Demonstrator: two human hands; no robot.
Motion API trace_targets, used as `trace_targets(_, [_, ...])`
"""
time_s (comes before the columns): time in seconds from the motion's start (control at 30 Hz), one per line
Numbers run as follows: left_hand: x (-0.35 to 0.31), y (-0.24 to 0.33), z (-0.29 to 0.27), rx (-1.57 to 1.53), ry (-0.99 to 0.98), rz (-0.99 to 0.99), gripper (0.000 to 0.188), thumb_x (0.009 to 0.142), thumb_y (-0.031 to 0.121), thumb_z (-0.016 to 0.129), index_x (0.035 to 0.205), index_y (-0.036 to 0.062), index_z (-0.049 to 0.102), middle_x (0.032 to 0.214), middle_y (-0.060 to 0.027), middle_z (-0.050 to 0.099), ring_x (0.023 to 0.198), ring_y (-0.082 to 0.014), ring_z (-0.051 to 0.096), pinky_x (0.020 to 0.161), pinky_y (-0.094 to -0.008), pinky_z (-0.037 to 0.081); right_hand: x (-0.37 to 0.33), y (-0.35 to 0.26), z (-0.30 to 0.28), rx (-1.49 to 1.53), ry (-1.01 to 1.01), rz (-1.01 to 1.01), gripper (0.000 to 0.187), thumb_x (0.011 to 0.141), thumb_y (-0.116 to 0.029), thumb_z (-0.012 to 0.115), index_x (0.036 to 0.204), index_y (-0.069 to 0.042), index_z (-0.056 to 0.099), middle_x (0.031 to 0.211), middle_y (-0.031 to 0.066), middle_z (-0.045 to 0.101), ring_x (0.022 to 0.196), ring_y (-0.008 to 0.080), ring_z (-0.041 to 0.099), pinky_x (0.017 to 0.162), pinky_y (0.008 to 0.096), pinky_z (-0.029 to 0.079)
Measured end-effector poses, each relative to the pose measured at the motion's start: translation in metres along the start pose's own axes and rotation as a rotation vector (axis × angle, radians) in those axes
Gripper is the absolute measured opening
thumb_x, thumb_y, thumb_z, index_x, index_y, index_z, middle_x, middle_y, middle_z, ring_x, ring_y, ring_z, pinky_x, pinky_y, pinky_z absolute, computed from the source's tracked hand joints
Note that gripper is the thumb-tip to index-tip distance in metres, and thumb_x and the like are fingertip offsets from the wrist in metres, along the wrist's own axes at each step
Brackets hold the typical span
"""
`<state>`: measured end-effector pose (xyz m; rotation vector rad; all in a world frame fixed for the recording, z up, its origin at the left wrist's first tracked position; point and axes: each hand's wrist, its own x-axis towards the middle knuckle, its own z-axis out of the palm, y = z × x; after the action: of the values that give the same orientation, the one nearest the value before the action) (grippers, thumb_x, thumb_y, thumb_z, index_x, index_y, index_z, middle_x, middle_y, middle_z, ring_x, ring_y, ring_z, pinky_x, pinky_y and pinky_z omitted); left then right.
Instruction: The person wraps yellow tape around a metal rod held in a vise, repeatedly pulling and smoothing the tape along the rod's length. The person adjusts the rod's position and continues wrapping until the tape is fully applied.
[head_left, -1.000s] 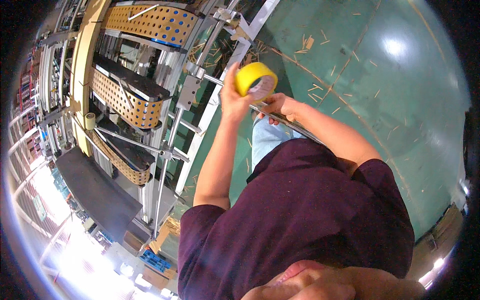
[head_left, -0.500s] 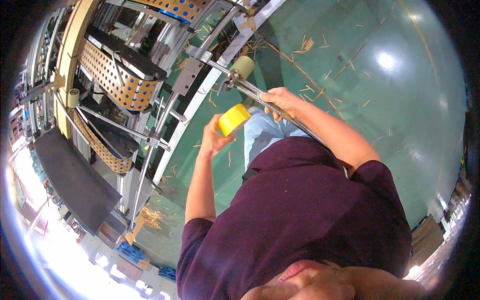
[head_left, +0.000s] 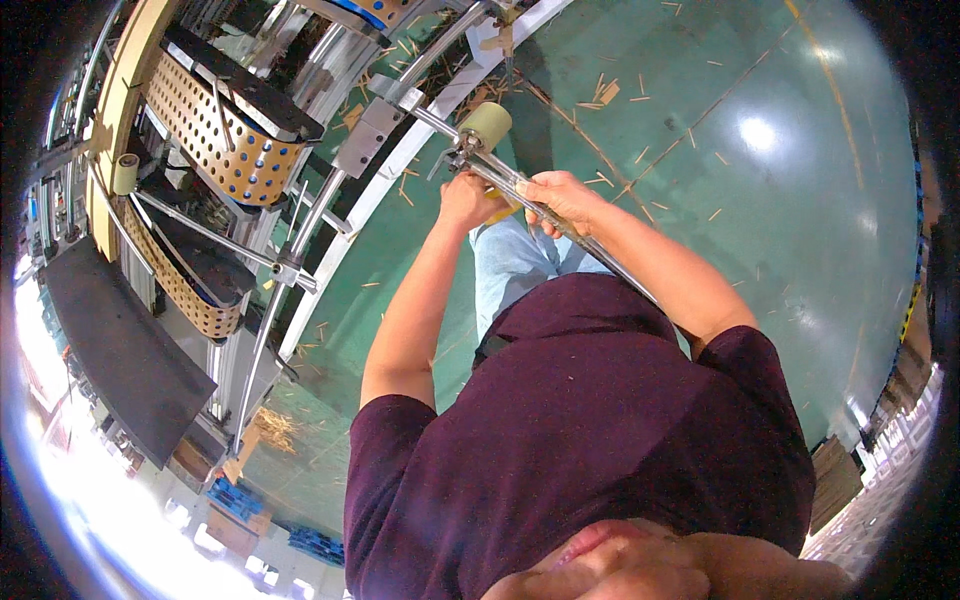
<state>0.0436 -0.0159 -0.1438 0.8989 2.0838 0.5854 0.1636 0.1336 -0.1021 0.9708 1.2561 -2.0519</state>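
Note:
My right hand (head_left: 562, 203) is closed around a long metal rod (head_left: 612, 262) that slants down toward my waist. Just left of it, my left hand (head_left: 468, 204) curls around a yellow roll of tape (head_left: 502, 212). Most of that roll is hidden by my fingers and the rod. Both hands are near each other, close to the rod's clamp (head_left: 466, 146). A pale green roller (head_left: 486, 126) sits beside the clamp, a little beyond my hands. Whether the tape touches the rod I cannot tell.
At the left stands a machine with perforated, blue-dotted belts (head_left: 215, 130), metal rails and a dark curved sheet (head_left: 125, 350). Its white frame edge (head_left: 385, 190) runs diagonally past my left arm. Thin wooden sticks (head_left: 605, 92) are scattered on the green floor (head_left: 780, 220).
My left hand has moved up and to the right with the tape, reaching the rod beside my right hand. The tape is now mostly covered. My right hand keeps its hold on the rod.

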Motion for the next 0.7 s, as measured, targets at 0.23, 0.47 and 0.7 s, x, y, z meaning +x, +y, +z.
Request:
trace_targets(0.23, [0.007,-0.002,0.014,-0.171,0.108,-0.008,0.048,0.066,0.021,0.07,0.11,0.011,0.058,0.111,-0.0122,0.058,0.1,-0.0289,0.057,0.087,-0.0373,0.044,0.002,0.0,0.0,0.018,0.01,0.011,0.029,0.086,-0.036,0.054,0.088,-0.007,0.055,0.066,0.0059,0.057,0.039,0.0113,0.047,0.033,0.0263,0.038])
trace_targets(0.47, [-0.012,-0.012,0.024,-0.343,0.054,-0.038,0.034,0.061,0.013,0.075,0.092,0.0049,0.062,0.093,-0.0077,0.06,0.079,-0.0198,0.059,0.07,-0.0305,0.049,0.004,0.002,-0.003,0.058,0.002,0.033,0.029,0.085,-0.036,0.055,0.087,-0.007,0.055,0.065,0.006,0.057,0.038,0.0116,0.047,0.032,0.0256,0.037])
trace_targets(0.7, [0.007,-0.022,0.022,-0.725,-0.104,-0.085,0.036,0.064,0.02,0.078,0.09,0.0026,0.059,0.076,-0.004,0.061,0.074,-0.0181,0.06,0.065,-0.0332,0.049,-0.001,-0.006,0.001,0.04,-0.004,0.059,0.035,0.077,-0.037,0.066,0.084,-0.004,0.055,0.062,0.0053,0.054,0.039,0.0104,0.046,0.032,0.0257,0.037])
